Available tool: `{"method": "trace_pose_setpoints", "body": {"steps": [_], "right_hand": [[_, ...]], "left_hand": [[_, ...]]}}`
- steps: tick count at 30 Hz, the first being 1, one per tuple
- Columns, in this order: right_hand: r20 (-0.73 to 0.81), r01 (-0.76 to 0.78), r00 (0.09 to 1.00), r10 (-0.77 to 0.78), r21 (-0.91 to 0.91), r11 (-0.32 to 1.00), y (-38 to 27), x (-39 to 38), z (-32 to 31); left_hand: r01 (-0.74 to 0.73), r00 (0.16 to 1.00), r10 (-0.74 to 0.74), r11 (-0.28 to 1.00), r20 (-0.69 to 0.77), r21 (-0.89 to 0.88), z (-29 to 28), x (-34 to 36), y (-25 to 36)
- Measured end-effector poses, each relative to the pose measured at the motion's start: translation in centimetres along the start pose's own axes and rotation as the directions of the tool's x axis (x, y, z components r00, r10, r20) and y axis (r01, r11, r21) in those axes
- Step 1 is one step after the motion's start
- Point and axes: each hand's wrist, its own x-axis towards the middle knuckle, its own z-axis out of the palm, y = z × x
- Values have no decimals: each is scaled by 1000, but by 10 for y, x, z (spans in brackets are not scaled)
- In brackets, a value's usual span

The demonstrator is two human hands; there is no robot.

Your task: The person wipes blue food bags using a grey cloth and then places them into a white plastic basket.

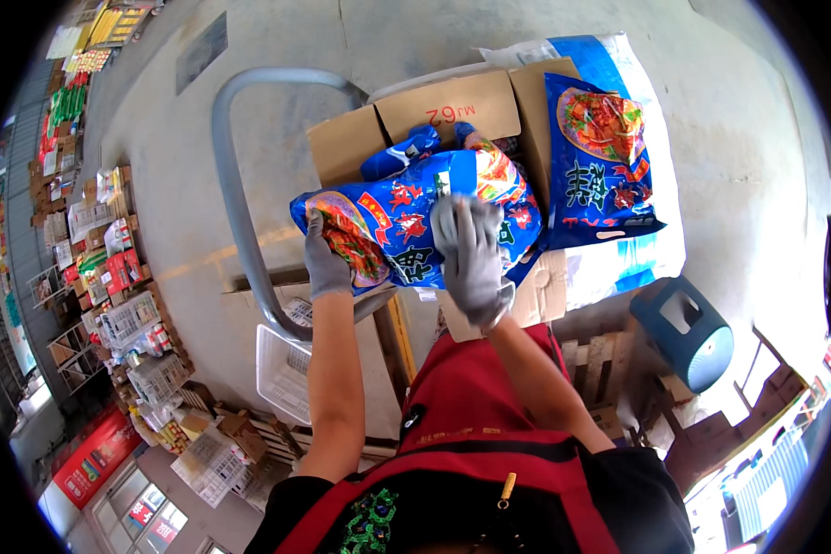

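Note:
Both hands wear grey gloves. My left hand (pixel 329 254) grips the left end of a blue printed food bag (pixel 406 222), fingers wrapped round it. My right hand (pixel 478 268) presses on that bag with fingers together over what looks like a bunched grey cloth (pixel 443 226). The bag lies across an open cardboard box (pixel 443 106) that holds more blue packs (pixel 388 160). Another blue food bag (pixel 591 157) lies to the box's right, on large white-and-blue sacks (pixel 660 194).
A grey tubular trolley handle (pixel 226 166) curves beside the box. A white plastic basket (pixel 277 369) sits lower left. A blue-grey plastic object (pixel 706 351) and a wooden pallet (pixel 582 360) are lower right. Stacked boxes, baskets and goods (pixel 134 314) line the left.

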Motion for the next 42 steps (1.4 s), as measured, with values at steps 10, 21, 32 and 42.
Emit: {"method": "trace_pose_setpoints", "body": {"steps": [10, 21, 32, 42], "right_hand": [[94, -167, 978, 187, -188, 968, -36, -2, 5], [116, -306, 951, 286, 484, 820, 52, -77, -84], [-72, 353, 931, -357, -58, 934, -107, 103, -172], [29, -339, 921, 389, 552, 762, 84, 58, -181]], "left_hand": [[-12, 997, 4, 995, -78, -99, -2, 9, -23], [-108, 922, 180, 969, 341, -220, 47, -92, 26], [-625, 599, 447, 780, 664, 39, 110, -126, 115], [-971, 217, 151, 131, 964, 199, 158, -160, 176]]}}
